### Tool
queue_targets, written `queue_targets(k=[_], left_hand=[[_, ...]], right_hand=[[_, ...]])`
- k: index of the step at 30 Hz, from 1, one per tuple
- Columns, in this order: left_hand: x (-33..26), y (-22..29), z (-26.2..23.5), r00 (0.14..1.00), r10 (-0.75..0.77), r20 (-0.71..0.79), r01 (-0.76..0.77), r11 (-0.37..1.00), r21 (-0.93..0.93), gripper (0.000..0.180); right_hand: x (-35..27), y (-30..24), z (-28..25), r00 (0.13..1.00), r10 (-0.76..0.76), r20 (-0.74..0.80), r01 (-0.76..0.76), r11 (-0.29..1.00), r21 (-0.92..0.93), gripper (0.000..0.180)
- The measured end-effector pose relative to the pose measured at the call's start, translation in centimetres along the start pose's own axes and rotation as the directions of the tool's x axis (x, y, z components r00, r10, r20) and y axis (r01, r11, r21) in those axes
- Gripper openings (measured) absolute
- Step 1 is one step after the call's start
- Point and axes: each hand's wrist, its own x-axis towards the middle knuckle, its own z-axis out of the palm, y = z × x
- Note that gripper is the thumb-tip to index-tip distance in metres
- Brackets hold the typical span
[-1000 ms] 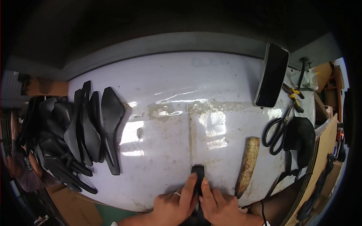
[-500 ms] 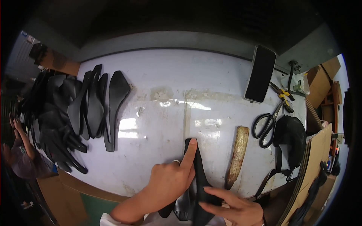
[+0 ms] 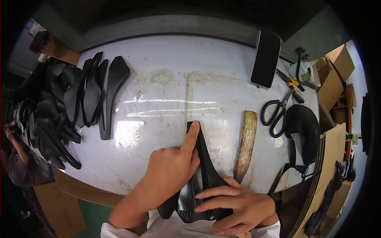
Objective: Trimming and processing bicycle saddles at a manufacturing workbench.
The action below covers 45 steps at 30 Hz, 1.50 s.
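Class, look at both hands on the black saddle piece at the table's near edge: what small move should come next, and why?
Probably slide the left hand back along the black saddle piece, pressing it flat. Its index finger already sits on the narrow tip, while the right hand lies across the wide rear end, so the middle is the part not yet pressed.

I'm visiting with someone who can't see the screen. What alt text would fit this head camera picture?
Two bare hands press a black saddle-shaped piece flat on a worn white table: the left hand runs a forefinger to its narrow tip, the right hand holds its wide end. A stack of similar black pieces lies at left; scissors, a phone and a wooden tool at right.
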Motion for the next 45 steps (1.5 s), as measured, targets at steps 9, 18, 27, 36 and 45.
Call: queue_targets(k=[9, 18, 27, 36, 45], left_hand=[[0.0, 0.2, 0.1, 1.000, 0.023, 0.001, -0.023, 1.000, -0.008, 0.066], [-0.2, 0.3, 0.1, 0.999, -0.022, 0.036, 0.022, 1.000, 0.000, 0.069], [-0.4, 0.2, -0.1, 0.999, 0.002, 0.048, -0.003, 1.000, 0.008, 0.075], [-6.7, -5.2, -4.3, 0.738, 0.464, 0.489, 0.562, -0.022, -0.827, 0.079], [-7.9, 0.3, -3.4, 0.866, 0.459, 0.200, -0.451, 0.888, -0.087, 0.027]], right_hand=[[-1.3, -3.0, 5.9, 0.693, 0.588, -0.417, -0.636, 0.771, 0.032, 0.088], [-1.0, -2.6, 6.2, 0.793, 0.505, -0.340, -0.602, 0.737, -0.308, 0.086], [-0.7, -2.3, 6.7, 0.868, 0.468, -0.166, -0.460, 0.633, -0.622, 0.091], [-1.1, -1.8, 6.5, 0.875, 0.421, -0.238, -0.478, 0.676, -0.560, 0.082], [-1.7, -0.9, 7.2, 0.856, 0.392, -0.338, -0.515, 0.706, -0.486, 0.083]])
